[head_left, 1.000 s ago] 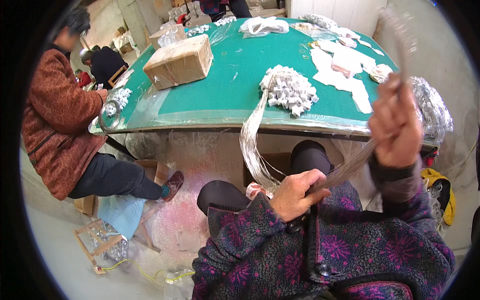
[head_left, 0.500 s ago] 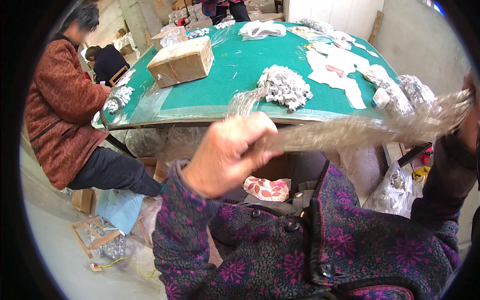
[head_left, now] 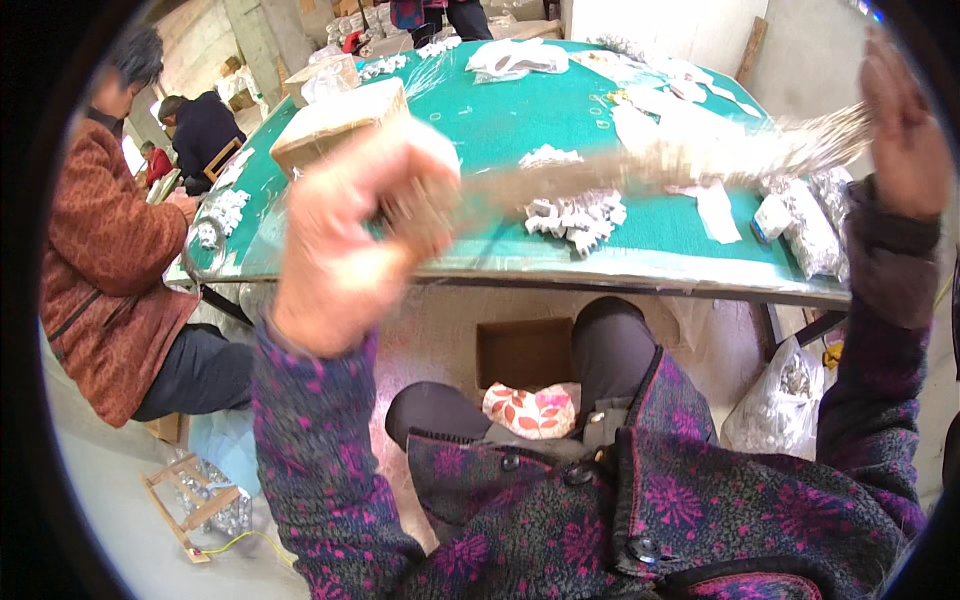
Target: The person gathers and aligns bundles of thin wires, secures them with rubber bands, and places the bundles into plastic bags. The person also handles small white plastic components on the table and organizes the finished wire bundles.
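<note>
Above the near edge of the green-covered bench [head_left: 505,118], the person's two hands are spread wide, with a long silvery-grey bundle of thin, wire-like strands [head_left: 590,178] stretched between them. The bundle's long axis runs almost straight across the person's front, climbing slightly toward the right, so it lies to the right of the left hand [head_left: 365,235] and to the left of the right hand [head_left: 905,135]. Blurred though it is, the left hand looks curled tightly around the bundle's left end. The right hand stands with its fingers pointing up, and the strands' loose right ends fan out against its palm side; whether it grips them or merely touches them, one cannot tell.

Midway along, the bundle crosses in front of a heap of small white block-shaped pieces [head_left: 575,225] on the bench, hiding part of it. That heap is nearer to the left hand than to the right. Beyond the left hand sits a brown cardboard box [head_left: 335,118], while clear plastic bags of silvery contents [head_left: 808,240] lie on the bench just left of the right forearm.
</note>
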Tool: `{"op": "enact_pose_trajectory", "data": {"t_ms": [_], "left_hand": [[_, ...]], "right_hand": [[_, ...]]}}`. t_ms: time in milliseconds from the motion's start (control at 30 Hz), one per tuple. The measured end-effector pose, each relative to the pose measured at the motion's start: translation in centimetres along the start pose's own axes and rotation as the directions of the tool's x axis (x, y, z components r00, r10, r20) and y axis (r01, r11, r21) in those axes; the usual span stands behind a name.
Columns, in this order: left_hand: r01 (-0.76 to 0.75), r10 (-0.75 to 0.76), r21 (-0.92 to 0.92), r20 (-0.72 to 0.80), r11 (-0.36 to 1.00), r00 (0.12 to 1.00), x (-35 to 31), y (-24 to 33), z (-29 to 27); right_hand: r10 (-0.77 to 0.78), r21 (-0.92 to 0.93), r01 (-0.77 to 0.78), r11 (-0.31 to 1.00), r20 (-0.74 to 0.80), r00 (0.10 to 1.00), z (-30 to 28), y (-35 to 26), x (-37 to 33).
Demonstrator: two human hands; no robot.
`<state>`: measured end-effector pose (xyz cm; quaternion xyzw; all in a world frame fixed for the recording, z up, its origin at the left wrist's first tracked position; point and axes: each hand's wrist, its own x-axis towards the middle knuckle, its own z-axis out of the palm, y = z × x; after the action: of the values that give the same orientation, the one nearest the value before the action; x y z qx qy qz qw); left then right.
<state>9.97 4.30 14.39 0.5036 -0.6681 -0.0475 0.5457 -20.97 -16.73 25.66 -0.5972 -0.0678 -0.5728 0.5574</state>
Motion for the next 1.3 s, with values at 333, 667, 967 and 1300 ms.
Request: {"op": "enact_pose_trajectory", "data": {"t_ms": [333,667,967,1300], "left_hand": [[0.072,-0.032,0.322,-0.129,0.944,0.991,-1.3,-12.4,-0.7],[0.021,-0.029,-0.027,-0.341,0.999,0.940,5.3,-25.7,-3.1],[0.385,-0.391,-0.073,-0.224,0.920,0.893,0.9,-34.9,-1.7],[0.393,-0.379,0.084,-0.147,0.916,0.914,-0.4,-35.0,-0.3]], "right_hand": [[0.435,0.250,-0.428,0.869,0.029,0.900,-9.0,23.2,3.3],[0.593,0.334,-0.601,0.726,0.137,0.794,-9.5,42.5,3.0],[0.805,0.620,-0.646,0.446,0.038,0.592,-10.4,44.7,1.7],[0.891,0.558,-0.734,0.387,-0.021,0.454,-11.5,45.2,0.9]]}}
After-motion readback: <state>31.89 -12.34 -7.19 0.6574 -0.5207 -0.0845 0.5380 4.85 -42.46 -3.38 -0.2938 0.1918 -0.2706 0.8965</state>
